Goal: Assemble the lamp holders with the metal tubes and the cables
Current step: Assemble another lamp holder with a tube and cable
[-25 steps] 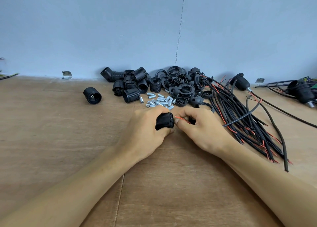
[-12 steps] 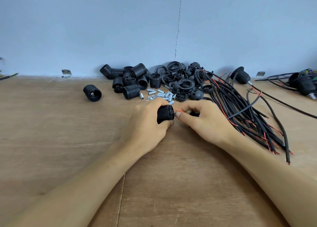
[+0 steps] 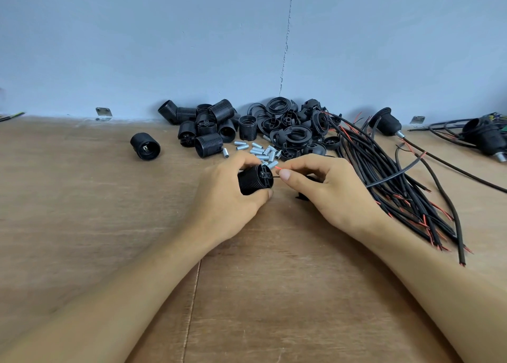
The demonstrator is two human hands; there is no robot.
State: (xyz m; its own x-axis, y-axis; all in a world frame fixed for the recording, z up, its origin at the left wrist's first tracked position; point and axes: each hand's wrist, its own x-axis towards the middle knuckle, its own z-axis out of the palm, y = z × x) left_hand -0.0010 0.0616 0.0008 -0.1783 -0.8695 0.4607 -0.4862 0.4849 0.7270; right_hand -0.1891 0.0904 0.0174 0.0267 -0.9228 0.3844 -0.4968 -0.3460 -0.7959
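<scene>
While left hand (image 3: 225,201) is gripping holder (image 3: 253,180) near tubes (image 3: 260,153), right hand (image 3: 329,190) is pinching red wire (image 3: 278,168) at holder's end — wiring step, seemingly; next calling for steady aim into terminal.

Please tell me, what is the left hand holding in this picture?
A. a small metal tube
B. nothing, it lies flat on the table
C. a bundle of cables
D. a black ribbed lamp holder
D: the left hand grips the holder, its fingers curled round the ribbed body, while the right hand pinches a red wire at the holder's end.
</scene>
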